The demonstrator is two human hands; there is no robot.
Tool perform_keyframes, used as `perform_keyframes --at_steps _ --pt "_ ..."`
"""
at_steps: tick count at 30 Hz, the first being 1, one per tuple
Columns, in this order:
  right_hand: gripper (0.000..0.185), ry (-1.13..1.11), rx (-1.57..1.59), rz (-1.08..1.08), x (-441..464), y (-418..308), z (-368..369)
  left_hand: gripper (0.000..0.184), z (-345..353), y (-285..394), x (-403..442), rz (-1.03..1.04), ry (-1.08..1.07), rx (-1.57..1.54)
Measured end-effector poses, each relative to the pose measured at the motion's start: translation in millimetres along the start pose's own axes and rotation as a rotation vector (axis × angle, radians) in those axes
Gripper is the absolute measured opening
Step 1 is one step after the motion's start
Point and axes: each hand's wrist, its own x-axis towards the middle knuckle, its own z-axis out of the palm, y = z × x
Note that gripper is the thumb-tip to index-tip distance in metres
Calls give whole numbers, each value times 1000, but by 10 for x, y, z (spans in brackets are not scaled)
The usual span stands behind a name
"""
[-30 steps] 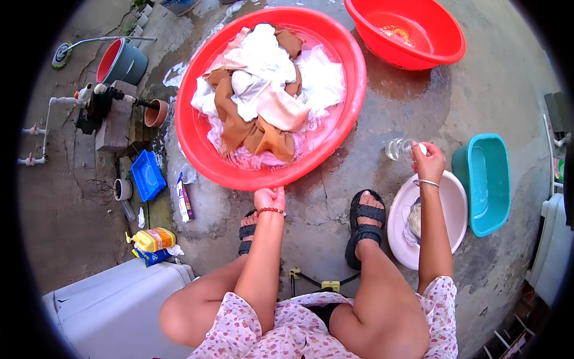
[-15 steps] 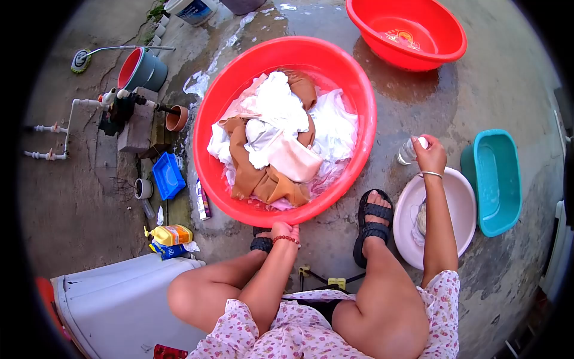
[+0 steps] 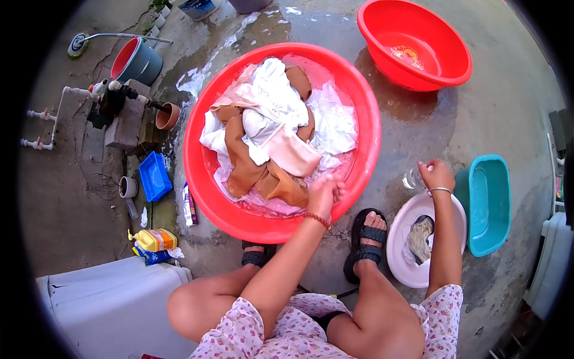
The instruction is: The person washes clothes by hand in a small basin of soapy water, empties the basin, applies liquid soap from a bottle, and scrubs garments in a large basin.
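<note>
A large red basin [image 3: 206, 203] holds wet laundry: white garments [image 3: 275, 90], brown cloth [image 3: 239, 155] and a pale pink piece [image 3: 293, 154]. My left hand [image 3: 324, 195], with red beads at its wrist, hovers over the near right part of this basin. Its fingers are loosely bent and apart, with nothing seen in them. To the right, my right hand [image 3: 439, 175] grips the top end of a small clear bottle [image 3: 412, 179]; the fingers hide its cap. Below that hand is a pale pink basin [image 3: 397, 263] with a grayish-beige cloth [image 3: 420, 238] inside.
A teal tub [image 3: 501, 209] stands at the right, another red basin [image 3: 442, 51] at the upper right. Leftward are a blue basket [image 3: 155, 176], a yellow pump bottle [image 3: 156, 240], a pump with pipes [image 3: 107, 105] and a gray bucket [image 3: 146, 63].
My left hand has left the big basin's near rim and moved up and right over it. The right hand stays at the bottle, now lower in view. The view has shifted slightly.
</note>
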Motion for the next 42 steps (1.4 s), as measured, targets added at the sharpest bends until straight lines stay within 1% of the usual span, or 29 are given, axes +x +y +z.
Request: perform_keyframes --at_steps 1,2,3,4,5,6,7,8,9,11,12,14,15,16,18,20,21,23,24,26,29,30,32,34,36,37,39,40,42 --pt "47 -45 -132 4 -8 -72 -97 12 -5 84 318 149 22 163" --pt "51 -89 -267 6 -5 -151 -192 14 24 150 571 262 121 306" --pt "55 -111 -416 34 14 -235 -270 12 -100 139 946 369 162 715" --pt "55 -119 -435 31 70 -218 -260 14 -143 281 1077 499 133 1037" --pt "54 -12 -408 -44 146 -141 -269 21 -188 426 1157 731 159 1362" --pt "54 91 -379 -122 213 -100 -282 24 -221 540 1268 640 133 1435" --pt "45 92 -312 -154 270 -139 -343 34 -355 543 1420 775 131 1470" --pt "45 79 -332 -164 342 -139 -356 45 -467 518 1526 915 133 1500" --pt "40 147 -301 -238 443 -170 -382 45 -485 560 1521 906 140 1488" --pt "27 242 -234 -337 627 -271 -391 70 -491 673 1493 785 269 1869" --pt "27 247 -235 -340 704 -336 -381 70 -493 687 1530 788 272 1864" --pt "24 231 -182 -351 896 -472 -329 80 -494 686 1621 569 367 1808" --pt "24 223 -185 -357 976 -538 -288 78 -482 663 1616 504 355 1812" --pt "24 230 -194 -404 1046 -598 -232 78 -537 595 1630 483 357 1811" --pt "24 227 -199 -465 1241 -715 -138 78 -669 457 1698 589 279 1831" --pt "32 256 -277 -618 1455 -823 -94 75 -822 407 1761 569 238 1822" --pt "32 251 -275 -614 1553 -879 -69 74 -894 380 1809 549 187 1805" --pt "46 356 -378 -647 1747 -996 -52 70 -983 382 1885 505 103 1851" --pt "46 360 -386 -631 1833 -1053 -43 70 -1021 400 1932 464 67 1850" --pt "60 301 -445 -521 1980 -1138 -17 67 -1100 478 2030 362 -25 1931" --pt "73 330 -532 -527 2266 -1059 123 60 -1238 588 2120 254 -113 1854" --pt "73 334 -534 -520 2311 -1057 128 60 -1266 597 2144 261 -118 1855" --pt "75 166 -590 -358 2365 -1061 161 57 -1348 596 2169 101 -107 1892" --pt "70 200 -551 -348 2373 -1055 125 53 -1372 656 2142 102 -136 1868" --pt "53 184 -560 -341 2373 -1067 54 48 -1401 720 2056 139 -201 1844" --pt "53 197 -554 -337 2373 -1047 44 48 -1408 785 2071 154 -198 1849" --pt "35 265 -457 -438 2265 -930 57 46 -1458 858 2016 160 -415 1959" --pt "35 267 -458 -441 2161 -909 45 46 -1519 863 1971 161 -412 1957" --pt "30 243 -492 -554 1947 -839 -11 43 -1654 864 2001 129 -577 1944"
